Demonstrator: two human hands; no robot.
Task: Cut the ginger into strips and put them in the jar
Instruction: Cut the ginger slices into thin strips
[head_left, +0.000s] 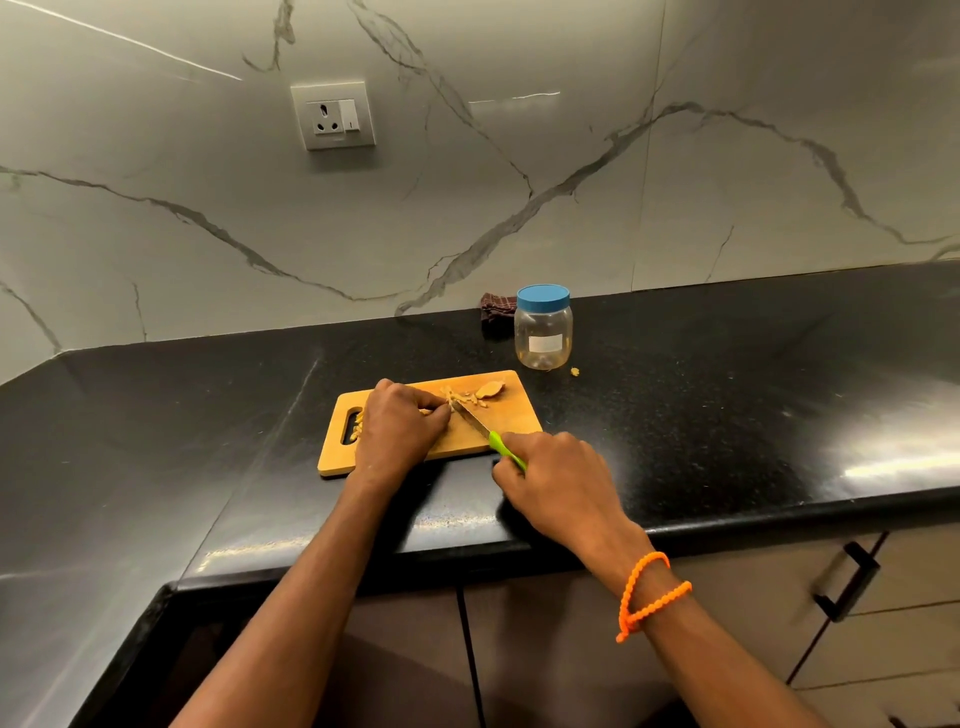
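A wooden cutting board lies on the black counter. My left hand rests on the board with curled fingers holding a piece of ginger, mostly hidden under the fingertips. Cut ginger strips lie just right of those fingers, and a larger ginger piece sits near the board's far right corner. My right hand grips the green handle of a knife, whose blade tip sits at the ginger by my left fingertips. A clear jar with a blue lid on stands behind the board to the right.
A dark cloth lies against the marble wall behind the jar. A small ginger scrap sits on the counter beside the jar. A wall socket is above. Cabinet doors with a black handle are below the counter edge.
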